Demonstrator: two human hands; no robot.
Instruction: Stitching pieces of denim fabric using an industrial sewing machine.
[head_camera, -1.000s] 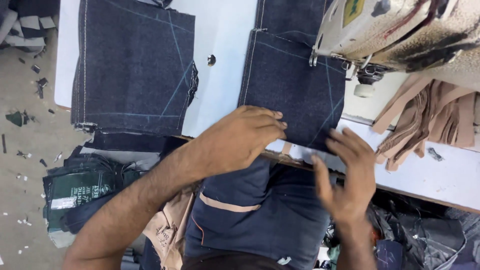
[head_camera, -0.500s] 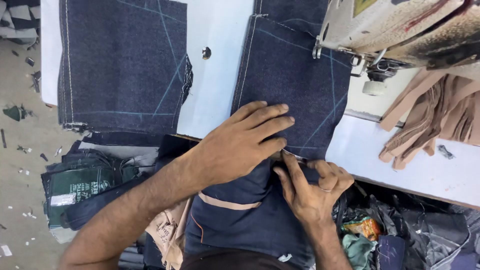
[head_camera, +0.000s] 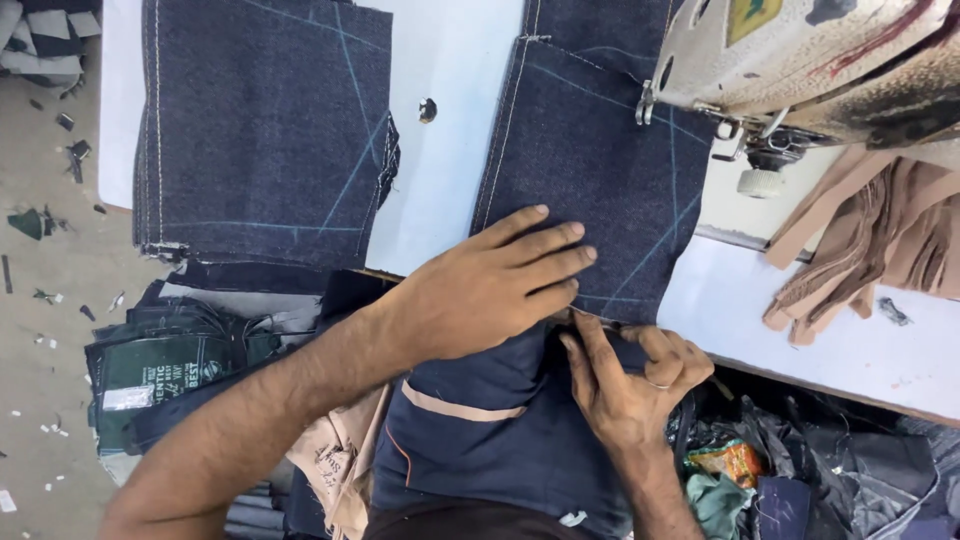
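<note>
Two panels of dark indigo denim lie on the pale, smooth worktable (head_camera: 440, 180), both coarse in weave, edged with light topstitching and crossed by thin chalk lines. One dark denim panel under the hands (head_camera: 590, 170) runs its long axis away from the person, its far end passing beneath the worn cream metal sewing machine head (head_camera: 800, 60) and its near edge hanging at the table's front lip. Its stitched seam edge faces the person's left. The other, a squarer denim stack (head_camera: 260, 130), lies flat well apart to the left, and a small dark round hole (head_camera: 428, 110) in the tabletop sits between the two.

One left hand (head_camera: 490, 285) lies palm down on the near end of the panel, its fingers stretched out flat and close together, pressing the cloth and gripping nothing. One right hand (head_camera: 630, 375) sits just beside it at the table's edge, its fingers curled and pinched on the panel's near hem.

Several limp tan fabric strips (head_camera: 870, 240) are heaped at the right, beside the machine. Below the table, folded dark cloth with one tan band (head_camera: 470, 410) is on the person's lap.
</note>
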